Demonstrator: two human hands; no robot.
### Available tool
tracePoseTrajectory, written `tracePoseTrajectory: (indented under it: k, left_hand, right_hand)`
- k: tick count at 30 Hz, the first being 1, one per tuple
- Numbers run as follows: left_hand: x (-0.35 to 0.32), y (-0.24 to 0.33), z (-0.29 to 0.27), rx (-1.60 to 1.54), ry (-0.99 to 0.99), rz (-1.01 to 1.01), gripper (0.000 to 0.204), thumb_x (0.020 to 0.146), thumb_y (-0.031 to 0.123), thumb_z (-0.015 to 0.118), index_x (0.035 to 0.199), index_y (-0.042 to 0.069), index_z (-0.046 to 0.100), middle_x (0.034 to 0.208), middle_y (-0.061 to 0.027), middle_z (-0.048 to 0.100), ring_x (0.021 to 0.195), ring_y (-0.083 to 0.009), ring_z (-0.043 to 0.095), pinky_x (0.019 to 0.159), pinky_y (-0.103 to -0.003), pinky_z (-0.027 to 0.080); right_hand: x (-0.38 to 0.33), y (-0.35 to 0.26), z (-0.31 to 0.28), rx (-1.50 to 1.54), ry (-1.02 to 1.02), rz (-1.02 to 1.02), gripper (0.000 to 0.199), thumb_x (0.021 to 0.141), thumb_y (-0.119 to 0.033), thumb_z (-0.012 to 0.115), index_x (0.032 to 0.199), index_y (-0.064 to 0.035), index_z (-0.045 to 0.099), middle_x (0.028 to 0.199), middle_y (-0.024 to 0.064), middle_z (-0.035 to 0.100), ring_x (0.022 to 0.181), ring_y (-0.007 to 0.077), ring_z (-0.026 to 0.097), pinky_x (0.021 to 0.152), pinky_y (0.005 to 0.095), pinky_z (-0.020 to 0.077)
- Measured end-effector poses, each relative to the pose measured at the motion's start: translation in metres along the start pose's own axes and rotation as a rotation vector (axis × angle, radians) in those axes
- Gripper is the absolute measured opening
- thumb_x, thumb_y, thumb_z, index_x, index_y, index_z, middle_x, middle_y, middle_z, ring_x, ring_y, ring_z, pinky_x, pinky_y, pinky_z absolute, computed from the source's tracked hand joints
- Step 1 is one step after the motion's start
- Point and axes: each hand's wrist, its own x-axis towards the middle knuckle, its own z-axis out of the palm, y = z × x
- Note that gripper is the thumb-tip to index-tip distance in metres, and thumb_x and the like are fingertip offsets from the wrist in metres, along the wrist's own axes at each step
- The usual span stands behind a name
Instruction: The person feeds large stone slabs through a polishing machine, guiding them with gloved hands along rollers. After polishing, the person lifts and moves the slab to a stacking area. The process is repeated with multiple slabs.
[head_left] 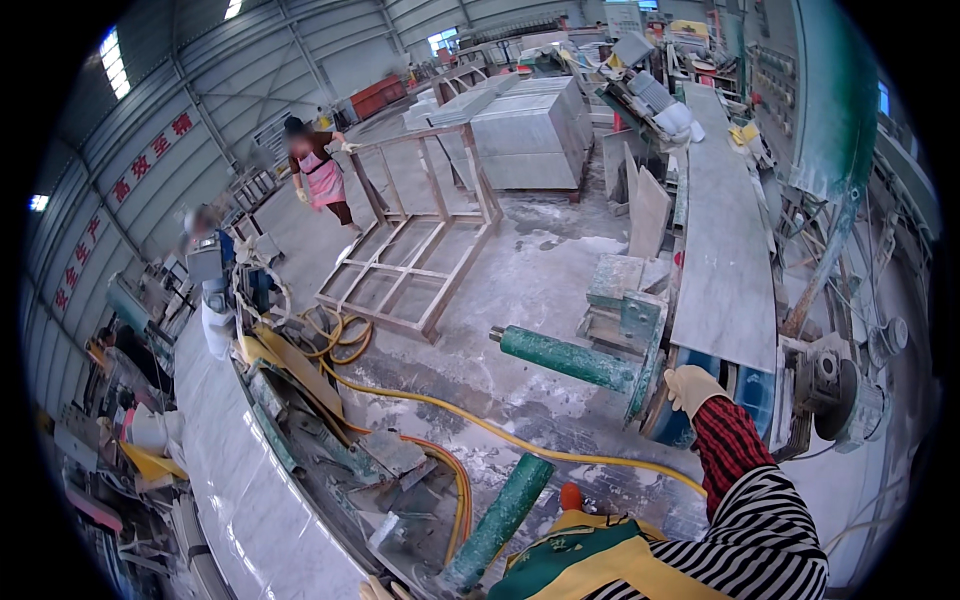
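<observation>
My right hand (pixel 692 389), in a cream work glove, is at the near end of a roller conveyor (pixel 755 405). Its fingers are loosely bent and no held object shows; whether it touches the conveyor's frame, I cannot tell. Just beyond it lies a long grey-white stone slab (pixel 725 240). At the bottom edge only a bit of my gloved left hand (pixel 376 589) shows, beside another long polished slab (pixel 235 480) on the left; its fingers are mostly cut off. Two green rollers, one upper (pixel 570 358) and one lower (pixel 500 520), jut out over the floor between the slabs.
A yellow hose (pixel 470 425) crosses the wet, stained floor. Farther off stands an angled metal frame rack (pixel 410 255), gripped by a co-worker (pixel 320 175) in a pink apron. Behind it are stacked stone slabs (pixel 530 135). Broken stone pieces (pixel 395 455) lie beside the left slab.
</observation>
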Motion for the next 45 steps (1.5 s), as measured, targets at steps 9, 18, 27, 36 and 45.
tracePoseTrajectory:
  k: [9, 18, 27, 36, 45]
  left_hand:
    - [0.002, 0.005, -0.004, 0.005, -0.011, -0.005, 0.048, 0.104, 0.031, 0.069, 0.140, 0.000, 0.068, 0.141, -0.0357, 0.062, 0.130, -0.0545, 0.058, 0.115, -0.060, 0.044]
    - [-0.001, 0.005, -0.007, 0.010, -0.011, 0.004, 0.048, 0.103, 0.030, 0.069, 0.141, 0.000, 0.067, 0.140, -0.0363, 0.062, 0.129, -0.0550, 0.059, 0.114, -0.060, 0.044]
    - [-0.006, 0.009, -0.008, 0.020, -0.005, 0.003, 0.048, 0.103, 0.028, 0.070, 0.142, 0.001, 0.065, 0.139, -0.0371, 0.063, 0.127, -0.0559, 0.060, 0.113, -0.060, 0.045]
    - [-0.006, 0.016, -0.014, 0.007, -0.038, -0.034, 0.049, 0.102, 0.027, 0.069, 0.144, 0.002, 0.063, 0.141, -0.0373, 0.061, 0.129, -0.0557, 0.058, 0.115, -0.059, 0.044]
    - [-0.009, 0.015, -0.014, 0.021, -0.027, -0.025, 0.049, 0.102, 0.028, 0.068, 0.144, 0.003, 0.063, 0.140, -0.0376, 0.061, 0.129, -0.0560, 0.057, 0.115, -0.060, 0.043]
  right_hand:
    - [0.018, 0.008, 0.006, -0.049, -0.005, -0.008, 0.068, 0.112, -0.049, 0.032, 0.094, -0.0077, 0.083, 0.087, 0.0111, 0.082, 0.083, 0.0295, 0.078, 0.084, 0.0472, 0.0610]
    - [-0.007, -0.013, -0.009, -0.024, -0.119, 0.120, 0.063, 0.115, -0.047, 0.029, 0.114, -0.0116, 0.081, 0.112, 0.0065, 0.082, 0.116, 0.0340, 0.074, 0.108, 0.0564, 0.0507]
    - [0.004, -0.005, -0.002, 0.064, -0.061, 0.114, 0.062, 0.111, -0.041, 0.031, 0.099, -0.0111, 0.084, 0.096, 0.0096, 0.083, 0.105, 0.0326, 0.076, 0.105, 0.0534, 0.0518]
    - [0.009, 0.000, 0.001, 0.043, -0.043, 0.047, 0.068, 0.113, -0.048, 0.031, 0.098, -0.0067, 0.083, 0.091, 0.0122, 0.082, 0.089, 0.0305, 0.078, 0.088, 0.0492, 0.0584]
    - [0.024, 0.003, 0.005, 0.043, -0.081, 0.073, 0.071, 0.113, -0.051, 0.031, 0.103, -0.0023, 0.082, 0.095, 0.0172, 0.082, 0.089, 0.0323, 0.079, 0.086, 0.0490, 0.0617]
